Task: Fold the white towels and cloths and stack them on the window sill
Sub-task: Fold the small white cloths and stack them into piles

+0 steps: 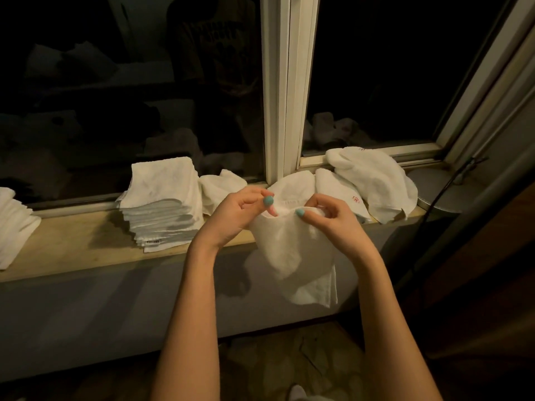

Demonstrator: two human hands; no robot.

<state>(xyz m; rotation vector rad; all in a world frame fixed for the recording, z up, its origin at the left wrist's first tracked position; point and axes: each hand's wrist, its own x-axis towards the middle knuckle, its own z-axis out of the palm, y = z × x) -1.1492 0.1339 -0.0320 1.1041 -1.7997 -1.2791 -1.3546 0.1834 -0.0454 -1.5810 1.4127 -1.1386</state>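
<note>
A white cloth [292, 253] hangs in front of the wooden window sill [81, 247]. My left hand [240, 212] and my right hand [330, 215] pinch its top edge close together, and the rest droops below the sill's front. On the sill to the left stands a stack of folded white towels [162, 206]. A second pile of white cloths [14, 221] lies at the far left edge. Loose unfolded white towels [373, 180] are heaped on the sill to the right, one with red stitching.
A crumpled white cloth [220, 188] lies between the stack and my hands. The dark window glass [130, 96] and a cream frame post [286, 88] rise behind the sill. A grey lamp base [443, 195] with a dark cord sits at the right end.
</note>
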